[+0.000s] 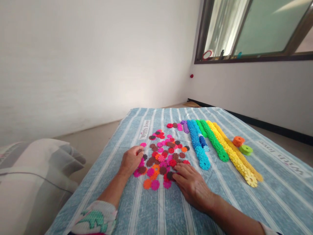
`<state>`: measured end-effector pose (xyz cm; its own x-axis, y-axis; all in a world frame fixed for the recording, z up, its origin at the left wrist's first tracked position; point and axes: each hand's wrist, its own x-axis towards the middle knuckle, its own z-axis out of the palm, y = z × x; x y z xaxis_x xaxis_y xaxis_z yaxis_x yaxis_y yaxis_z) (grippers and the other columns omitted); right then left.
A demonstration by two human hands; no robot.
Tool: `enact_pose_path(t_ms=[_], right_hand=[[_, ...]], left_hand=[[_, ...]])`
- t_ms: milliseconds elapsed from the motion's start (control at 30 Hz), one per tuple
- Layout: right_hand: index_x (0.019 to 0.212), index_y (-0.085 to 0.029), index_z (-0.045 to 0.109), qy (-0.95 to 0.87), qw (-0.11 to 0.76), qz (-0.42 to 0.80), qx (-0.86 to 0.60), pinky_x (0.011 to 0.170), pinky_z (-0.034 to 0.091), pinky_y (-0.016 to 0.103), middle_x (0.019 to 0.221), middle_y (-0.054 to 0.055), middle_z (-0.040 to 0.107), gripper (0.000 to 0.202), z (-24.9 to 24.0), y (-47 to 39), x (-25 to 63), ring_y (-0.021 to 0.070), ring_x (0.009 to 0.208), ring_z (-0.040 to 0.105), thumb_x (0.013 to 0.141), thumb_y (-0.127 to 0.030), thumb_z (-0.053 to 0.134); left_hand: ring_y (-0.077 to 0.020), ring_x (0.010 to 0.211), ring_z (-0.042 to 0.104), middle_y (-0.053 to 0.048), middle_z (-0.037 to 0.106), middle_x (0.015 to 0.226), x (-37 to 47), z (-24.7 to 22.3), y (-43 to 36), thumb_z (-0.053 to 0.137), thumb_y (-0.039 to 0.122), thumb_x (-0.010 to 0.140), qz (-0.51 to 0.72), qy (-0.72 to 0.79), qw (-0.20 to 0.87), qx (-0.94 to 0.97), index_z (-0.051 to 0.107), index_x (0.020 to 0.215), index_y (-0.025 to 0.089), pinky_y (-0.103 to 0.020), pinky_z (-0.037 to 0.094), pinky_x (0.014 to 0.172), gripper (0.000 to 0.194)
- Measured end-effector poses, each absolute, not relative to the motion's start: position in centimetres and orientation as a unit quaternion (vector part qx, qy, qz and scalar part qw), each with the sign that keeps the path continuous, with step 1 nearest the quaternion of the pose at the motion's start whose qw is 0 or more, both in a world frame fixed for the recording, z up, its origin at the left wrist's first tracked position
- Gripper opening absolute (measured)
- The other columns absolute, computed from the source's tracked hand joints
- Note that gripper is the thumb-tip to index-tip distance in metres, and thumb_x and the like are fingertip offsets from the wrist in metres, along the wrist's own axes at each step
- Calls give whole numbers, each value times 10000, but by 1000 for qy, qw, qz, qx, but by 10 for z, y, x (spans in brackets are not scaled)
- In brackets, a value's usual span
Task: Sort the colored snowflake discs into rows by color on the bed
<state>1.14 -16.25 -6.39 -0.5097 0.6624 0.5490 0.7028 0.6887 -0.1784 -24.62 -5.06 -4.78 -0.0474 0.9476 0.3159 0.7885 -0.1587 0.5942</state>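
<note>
A loose pile of notched discs (160,158) in pink, red, brown, orange and black lies on the striped blue cloth (110,195). At the pile's left edge my left hand (130,160) is closed, fingertips pinched around a brown disc. My right hand (193,186) rests at the right edge, fingers spread, fingertips touching discs beside a black one (170,176). Overlapping rows of discs stretch out to the right: blue (194,137), green (215,143), yellow (227,151) and darker yellow (234,148). A short dark blue stack (202,141) sits between the blue and green rows.
Orange discs (238,141) and lime green discs (245,150) sit right of the rows. Purple discs (186,126) and a few red, brown and pink ones lie at the far end. Grey and white fabric (36,182) is at the left, and a window (266,29) is behind.
</note>
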Motion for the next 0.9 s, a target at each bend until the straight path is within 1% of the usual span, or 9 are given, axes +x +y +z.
enact_pose_path(t_ms=[133,233,433,567,733,900], right_hand=[[898,-189,627,-848,308,-41,-430,871,435,398,1007,94,609,195,-69,-154,19,232,1009,532,920,-132,441],[891,-192,625,-839,318,-25,-442,830,438,385,953,82,604,190,-70,-154,24,226,963,532,917,-128,448],[812,-185,597,-845,327,-3,-423,780,434,375,883,69,593,193,-67,-161,24,216,876,532,911,-121,444],[803,-191,582,-851,326,4,-412,763,430,359,872,55,593,187,-68,-163,20,205,852,524,904,-111,446],[811,-177,574,-852,340,-4,-398,762,425,358,866,54,585,170,-72,-163,19,202,839,519,899,-100,451],[789,-174,560,-852,345,0,-394,741,421,352,844,54,573,178,-72,-165,20,204,821,517,903,-103,443]], left_hand=[[-187,932,651,-32,724,994,-244,-52,-51,501,275,704,348,617,121,695,690,911,209,-287,472,912,288],[-188,937,655,-44,719,1015,-241,-51,-53,494,260,714,354,606,118,703,693,925,196,-302,477,919,297],[-174,941,658,-44,724,995,-236,-47,-60,478,245,739,372,589,126,707,698,921,185,-279,489,903,292],[-171,904,664,-36,729,958,-235,-52,-60,481,252,761,388,584,148,698,695,939,195,-293,507,874,285],[-174,857,670,-57,730,936,-238,-61,-55,469,220,746,414,590,119,683,698,919,161,-292,516,836,292],[-180,875,661,-59,731,933,-243,-58,-56,458,228,768,404,612,77,675,703,888,167,-298,499,847,281]])
